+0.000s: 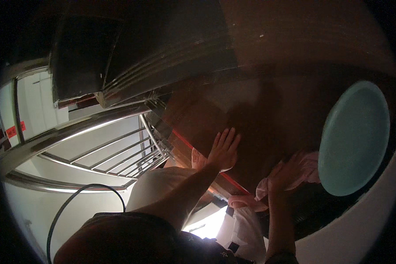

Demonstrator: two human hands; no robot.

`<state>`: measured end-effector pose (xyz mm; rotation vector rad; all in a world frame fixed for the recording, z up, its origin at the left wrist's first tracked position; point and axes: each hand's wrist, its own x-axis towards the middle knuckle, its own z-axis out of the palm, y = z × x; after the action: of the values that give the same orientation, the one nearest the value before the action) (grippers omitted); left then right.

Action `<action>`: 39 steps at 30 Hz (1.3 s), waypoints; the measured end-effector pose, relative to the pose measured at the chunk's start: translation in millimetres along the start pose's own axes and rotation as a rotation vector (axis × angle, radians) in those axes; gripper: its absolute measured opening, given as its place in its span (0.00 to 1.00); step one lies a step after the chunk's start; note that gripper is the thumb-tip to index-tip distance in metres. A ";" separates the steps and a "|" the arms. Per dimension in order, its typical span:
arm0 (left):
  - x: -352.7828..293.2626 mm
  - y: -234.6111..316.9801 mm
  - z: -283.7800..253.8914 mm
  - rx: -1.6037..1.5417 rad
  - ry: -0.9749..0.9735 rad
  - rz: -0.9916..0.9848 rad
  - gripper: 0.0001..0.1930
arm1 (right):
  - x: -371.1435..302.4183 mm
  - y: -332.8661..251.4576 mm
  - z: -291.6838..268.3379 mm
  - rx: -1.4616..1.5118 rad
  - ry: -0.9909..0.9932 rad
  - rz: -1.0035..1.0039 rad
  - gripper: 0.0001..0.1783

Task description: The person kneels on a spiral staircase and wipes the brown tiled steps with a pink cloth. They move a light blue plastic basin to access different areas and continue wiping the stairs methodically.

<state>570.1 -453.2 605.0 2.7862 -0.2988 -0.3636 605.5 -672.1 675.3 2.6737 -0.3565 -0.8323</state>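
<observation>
My left hand (pixel 224 151) lies flat on a dark, glossy reddish-brown stair surface (pixel 251 105), fingers spread and holding nothing. Farther right, my right hand (pixel 286 174) presses on a crumpled pink cloth (pixel 311 163), which bunches out on both sides of it. The fingers of that hand are dim and partly lost against the cloth. Just right of the cloth stands a pale blue-green basin (pixel 356 141), close to or touching it; I cannot tell which. What the basin holds, if anything, is unclear.
A metal stair railing (pixel 105 165) with several bars runs along the left. Dark higher steps (pixel 163 57) rise beyond. A red strip (pixel 235 182) marks the near edge of the surface. A white wall (pixel 361 220) borders the lower right; a black cable (pixel 59 215) loops at lower left.
</observation>
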 end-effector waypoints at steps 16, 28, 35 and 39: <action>-14.8 -8.3 13.3 0.034 0.192 0.155 0.31 | 22.0 -109.7 18.7 0.846 0.547 -0.498 0.27; 26.9 8.7 -13.8 -0.094 0.354 0.214 0.25 | 30.3 72.3 71.1 0.990 0.477 -0.779 0.17; 76.9 44.9 13.7 0.025 0.308 0.408 0.30 | 34.9 103.1 144.8 0.532 0.597 -0.492 0.27; 106.3 30.3 9.2 0.139 0.333 0.546 0.30 | 31.1 104.6 155.0 0.572 0.591 -0.522 0.29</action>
<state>663.1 -509.7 583.8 2.6841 -0.9942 0.2553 525.1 -813.0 577.3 3.4370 0.3118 0.0099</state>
